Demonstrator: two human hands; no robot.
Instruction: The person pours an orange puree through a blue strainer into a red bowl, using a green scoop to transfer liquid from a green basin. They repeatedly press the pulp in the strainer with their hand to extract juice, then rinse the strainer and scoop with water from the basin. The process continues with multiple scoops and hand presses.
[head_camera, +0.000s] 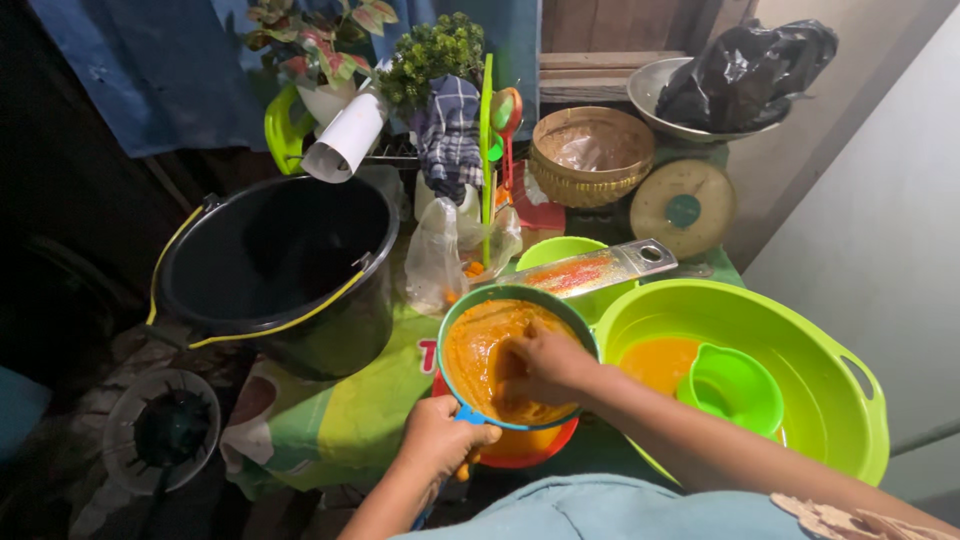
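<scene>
In the head view, the likeliest mishap was a spill: the round blue-rimmed strainer (510, 355) full of orange pulp sat over a red plastic bowl (530, 452) that looked narrower than it, so a hard press off-centre could have tipped it and sent pulp onto the green patterned tablecloth (330, 420). The left hand (438, 437) was closed tight around the strainer's blue handle at the near edge, steadying it. The right hand (545, 362) lay inside the strainer, fingers curled and pressed down into the pulp, holding no tool; how much pulp it had gathered I could not tell. Just right of the strainer stood the large lime-green plastic basin (850, 400) with orange liquid and a small green funnel (732, 388), close enough for the forearm to knock.
</scene>
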